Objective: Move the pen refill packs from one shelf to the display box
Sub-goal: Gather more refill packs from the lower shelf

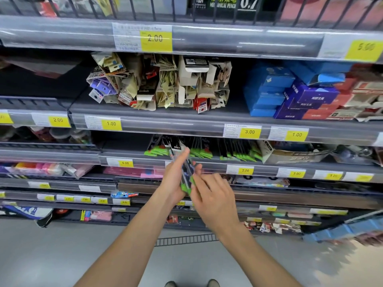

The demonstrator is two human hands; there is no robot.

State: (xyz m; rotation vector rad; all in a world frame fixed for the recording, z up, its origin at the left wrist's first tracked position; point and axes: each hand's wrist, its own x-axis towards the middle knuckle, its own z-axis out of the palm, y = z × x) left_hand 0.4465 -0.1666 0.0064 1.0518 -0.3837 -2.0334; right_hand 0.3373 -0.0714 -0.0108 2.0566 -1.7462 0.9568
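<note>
Grey shop shelving (pixel 186 119) fills the view, tier on tier, with yellow price tags (pixel 111 123) along each front edge. Both arms reach out in front of the third tier. Left hand (pixel 175 179) holds a small bundle of pen refill packs (pixel 186 175) upright, fingers extended along the far side, thumb hidden behind the packs. Right hand (pixel 213 193) meets the bundle's lower green end, fingers curled, seemingly pinching it; motion blur makes the grip hard to read. More refill packs (pixel 203 151) with green ends lie in a row on the shelf just behind the hands. Right of that row sits an open cardboard display box (pixel 294 155), tilted. Above, brown card packets (pixel 159 83) are jumbled; blue boxes (pixel 267 94) stacked beside them. Shoe tips (pixel 192 283) show on the grey floor.
</note>
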